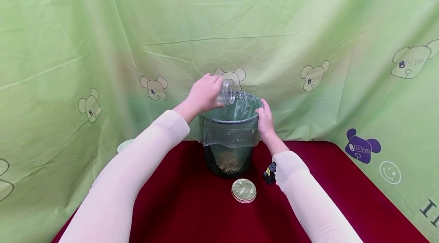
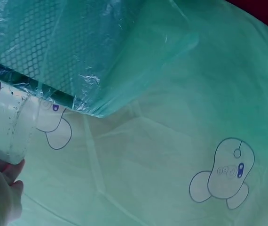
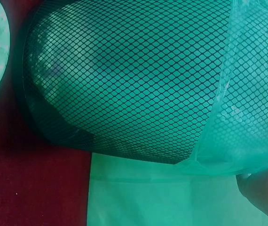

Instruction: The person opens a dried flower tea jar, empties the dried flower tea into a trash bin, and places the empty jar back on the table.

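dark red covers the counter (image 1: 185,205), where a round gold lid (image 1: 244,189) lies nearest, at about half past five from the mesh bin (image 1: 236,155) and near its foot. at four o'clock from the bin, a small black object (image 1: 269,173) shows by the right sleeve (image 1: 319,205). a filmy liner (image 1: 233,134) folds over the bin's rim, and pale crumbs (image 1: 229,167) show through the mesh low down.

to tip the jar (image 1: 227,92) well, i judge, its mouth is best kept over the opening and dipped further, since it lies almost level; dark specks on its wall in the left wrist view may want a light shake, while a firm hold should keep the liner from slipping.

the right hand (image 1: 265,121) grips the lined rim at three o'clock, its forearm reaching up from five. beyond, at eleven, the jar lies on its side, mouth turned toward three; the left hand (image 1: 205,92) wraps it from ten o'clock, back uppermost. whether jar and rim touch, i cannot tell. farthest off hangs a green backdrop (image 1: 274,18).
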Action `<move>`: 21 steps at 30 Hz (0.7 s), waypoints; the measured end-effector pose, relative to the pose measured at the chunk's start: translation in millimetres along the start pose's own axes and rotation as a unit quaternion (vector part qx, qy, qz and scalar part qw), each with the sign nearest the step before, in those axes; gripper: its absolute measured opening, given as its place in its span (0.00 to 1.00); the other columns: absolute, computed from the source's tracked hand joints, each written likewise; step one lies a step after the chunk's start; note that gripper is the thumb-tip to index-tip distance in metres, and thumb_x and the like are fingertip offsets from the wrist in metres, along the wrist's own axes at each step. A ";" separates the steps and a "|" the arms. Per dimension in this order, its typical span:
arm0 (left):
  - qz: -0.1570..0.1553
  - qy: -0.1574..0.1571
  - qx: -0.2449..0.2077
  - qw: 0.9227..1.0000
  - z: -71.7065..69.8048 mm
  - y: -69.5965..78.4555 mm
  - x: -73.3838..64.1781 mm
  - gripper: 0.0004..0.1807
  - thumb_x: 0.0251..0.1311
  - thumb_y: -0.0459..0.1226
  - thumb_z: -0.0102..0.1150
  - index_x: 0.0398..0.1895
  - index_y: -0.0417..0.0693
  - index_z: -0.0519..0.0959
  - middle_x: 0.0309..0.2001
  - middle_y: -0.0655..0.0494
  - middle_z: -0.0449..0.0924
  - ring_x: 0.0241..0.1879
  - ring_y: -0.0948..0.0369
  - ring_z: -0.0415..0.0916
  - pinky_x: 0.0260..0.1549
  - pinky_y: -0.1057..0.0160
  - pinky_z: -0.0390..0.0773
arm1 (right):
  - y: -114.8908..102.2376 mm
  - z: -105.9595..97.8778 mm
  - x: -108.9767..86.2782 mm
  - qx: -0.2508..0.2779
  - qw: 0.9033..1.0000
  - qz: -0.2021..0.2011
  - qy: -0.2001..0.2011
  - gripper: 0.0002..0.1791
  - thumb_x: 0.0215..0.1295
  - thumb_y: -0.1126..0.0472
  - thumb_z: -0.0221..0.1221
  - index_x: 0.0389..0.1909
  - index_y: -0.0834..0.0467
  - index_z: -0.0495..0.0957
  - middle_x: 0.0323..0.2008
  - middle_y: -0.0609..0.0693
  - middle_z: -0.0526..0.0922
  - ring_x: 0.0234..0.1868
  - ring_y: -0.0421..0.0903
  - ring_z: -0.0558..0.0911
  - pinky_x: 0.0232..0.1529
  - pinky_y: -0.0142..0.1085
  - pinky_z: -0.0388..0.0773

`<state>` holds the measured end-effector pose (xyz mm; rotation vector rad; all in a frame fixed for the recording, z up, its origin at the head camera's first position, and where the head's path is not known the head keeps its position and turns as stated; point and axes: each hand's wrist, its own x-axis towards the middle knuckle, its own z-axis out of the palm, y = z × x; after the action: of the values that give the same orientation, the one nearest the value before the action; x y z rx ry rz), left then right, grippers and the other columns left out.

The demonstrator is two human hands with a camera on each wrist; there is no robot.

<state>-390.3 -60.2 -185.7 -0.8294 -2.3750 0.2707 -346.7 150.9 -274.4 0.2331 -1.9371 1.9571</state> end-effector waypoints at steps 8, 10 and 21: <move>-0.139 -0.012 -0.151 0.979 -3.2 -3.4 -5.1 0.50 0.46 0.61 0.70 0.66 0.39 0.65 0.60 0.44 0.72 0.59 0.49 0.69 0.57 0.52 0.70 | 25.9 -3.1 19.7 0.009 1.000 0.006 0.004 0.35 0.65 0.66 0.41 0.75 0.63 0.50 0.74 0.59 0.52 0.73 0.53 0.52 0.71 0.43 0.46; -0.163 -0.009 -0.188 0.969 -4.0 -4.9 -6.3 0.48 0.46 0.61 0.69 0.64 0.40 0.67 0.58 0.46 0.73 0.56 0.51 0.71 0.53 0.52 0.73 | 29.7 -3.2 21.5 0.006 1.000 0.005 0.004 0.35 0.65 0.65 0.41 0.75 0.62 0.49 0.74 0.57 0.52 0.73 0.52 0.52 0.71 0.42 0.46; -0.228 0.017 -0.318 0.920 -10.1 -14.1 -15.5 0.49 0.47 0.62 0.68 0.65 0.38 0.68 0.61 0.46 0.72 0.60 0.51 0.69 0.58 0.55 0.69 | 32.4 -2.9 22.7 0.004 1.000 -0.009 0.006 0.35 0.66 0.64 0.41 0.75 0.61 0.49 0.74 0.57 0.52 0.73 0.51 0.52 0.71 0.43 0.45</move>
<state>-381.6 -80.9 -179.7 -0.5004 -2.5558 -0.7346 -379.3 157.7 -296.1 0.2408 -1.9143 1.9501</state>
